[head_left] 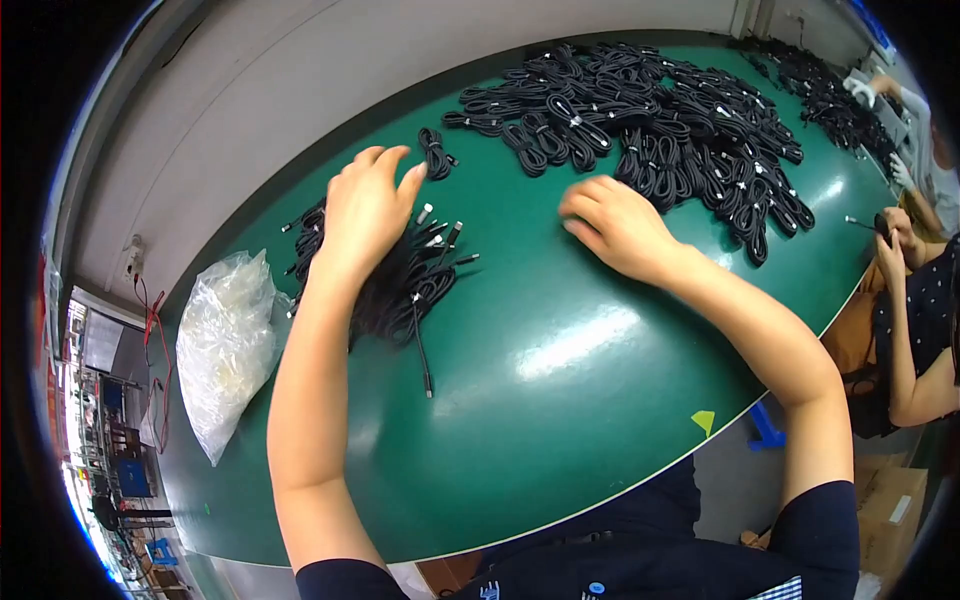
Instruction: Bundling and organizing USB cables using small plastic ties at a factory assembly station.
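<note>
My left hand [370, 203], fingers and thumb apart, is above a pile of black cables [425, 285] and holds nothing that I can see. My forearm hides part of this pile; a portion beside it is blurred, and one cable end sticks out toward me. Just beyond my left fingertips lies a coiled black cable [436, 153]. My right hand [618, 228] is over the green table, its fingers loosely bent, thumb apart, and nothing showing in them. Past it spreads a large heap of coiled black cables [660, 115], several with white ties or pale connectors.
A clear plastic bag [228, 345] stands left of my left arm on the green table [560, 430]. Yellow tape [703, 421] marks the near edge. At the right, other people's hands [893, 235] work near more cables [830, 95]. A wall [300, 80] runs along the far side.
</note>
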Tool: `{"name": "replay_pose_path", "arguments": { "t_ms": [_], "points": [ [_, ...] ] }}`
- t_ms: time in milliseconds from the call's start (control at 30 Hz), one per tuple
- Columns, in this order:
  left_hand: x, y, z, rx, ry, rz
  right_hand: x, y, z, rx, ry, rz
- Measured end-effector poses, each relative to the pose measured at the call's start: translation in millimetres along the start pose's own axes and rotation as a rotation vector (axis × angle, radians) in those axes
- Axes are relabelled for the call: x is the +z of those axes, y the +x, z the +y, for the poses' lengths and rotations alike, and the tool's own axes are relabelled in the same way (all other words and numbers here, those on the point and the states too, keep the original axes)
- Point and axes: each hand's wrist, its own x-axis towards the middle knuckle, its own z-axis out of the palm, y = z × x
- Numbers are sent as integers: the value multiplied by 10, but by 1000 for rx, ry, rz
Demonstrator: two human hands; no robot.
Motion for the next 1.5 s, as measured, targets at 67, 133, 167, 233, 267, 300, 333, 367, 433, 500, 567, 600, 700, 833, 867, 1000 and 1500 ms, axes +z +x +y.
{"name": "replay_pose_path", "arguments": {
  "t_ms": [67, 133, 167, 233, 267, 300, 333, 367, 433, 500, 567, 600, 700, 833, 867, 1000, 1500],
  "points": [
    [59, 373, 137, -52, -219, -258, 196, 314, 203, -156, -108, 254],
    [300, 707, -90, 20, -227, -297, 335, 815, 156, -168, -159, 315],
    [511, 890, -151, 76, -220, -267, 370, 998, 206, -155, -219, 313],
    [909, 1097, -276, 52, -65, -262, 538, 1315, 231, -89, -263, 270],
    [1062, 1161, -328, 53, -59, -290, 649, 1451, 271, -79, -295, 273],
    [1141, 1175, -388, 48, -53, -326, 751, 1570, 297, -70, -321, 269],
    [1171, 1180, -396, 33, -41, -378, 817, 1636, 331, -45, -364, 188],
    [1175, 1174, -411, 11, -28, -431, 841, 1695, 361, -24, -400, 103],
    [1109, 1210, -381, 15, -69, -435, 783, 1695, 494, 107, -374, -144],
    [1047, 1191, -331, 49, -169, -427, 714, 1639, 613, 131, -341, -183],
    [998, 1226, -95, 51, -235, -452, 619, 1527, 814, 155, -385, -203],
    [936, 1215, -22, 33, -272, -515, 592, 1515, 839, 151, -407, -207],
    [882, 1191, 48, 36, -343, -608, 513, 1526, 875, 155, -415, -225],
    [588, 970, 266, -33, -727, -630, 508, 1429, 963, 162, -375, -183],
    [457, 873, 334, -85, -887, -597, 481, 1393, 1017, 134, -394, -149],
    [152, 452, 303, -204, -1261, -562, 273, 1138, 1309, 6, -505, -113],
    [36, -559, 309, -382, -1802, -498, -183, 497, 226, 133, 334, 119]
  ]
}}
